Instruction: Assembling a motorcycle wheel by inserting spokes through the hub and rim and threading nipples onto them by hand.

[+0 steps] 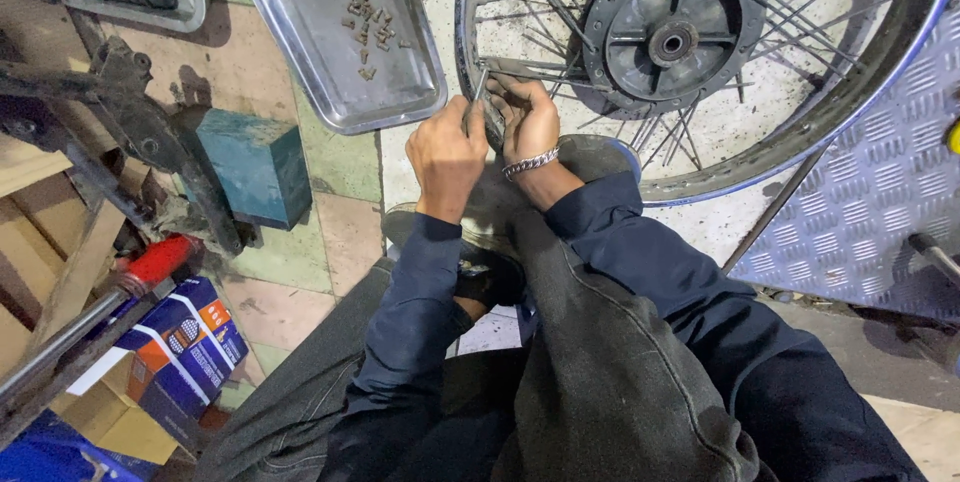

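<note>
1. While both hands meet at the near rim of the round spoked metal motorcycle wheel, which lies flat on the tiled floor, the left hand has its fingers curled closed around a thin grey metal tool that points up toward the rim.
2. The right hand, with a silver chain bracelet at the wrist, has its fingers bent and pinched at the spoke ends by the rim; what they grip is too small to tell.
3. Just left of the wheel lies a shallow rectangular steel tray with small brownish spoke nipples scattered in it.
4. A teal rectangular block sits near the left hand.
</note>
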